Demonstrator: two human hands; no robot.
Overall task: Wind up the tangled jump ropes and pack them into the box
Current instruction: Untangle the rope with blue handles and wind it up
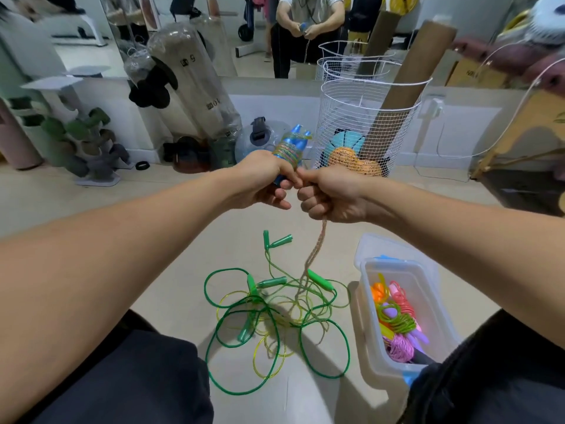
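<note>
both bare forearms are stretched forward from the near edge and are brought together at mid-scene. the left hand (pixel 264 179) is curled into a fist with the knuckles turned up, and a bundle is gripped in it. the right hand (pixel 331 194) is set just to the right, almost touching the left, with its fingers folded down and a cord pinched at the thumb side. both wrists are held fairly straight.
</note>
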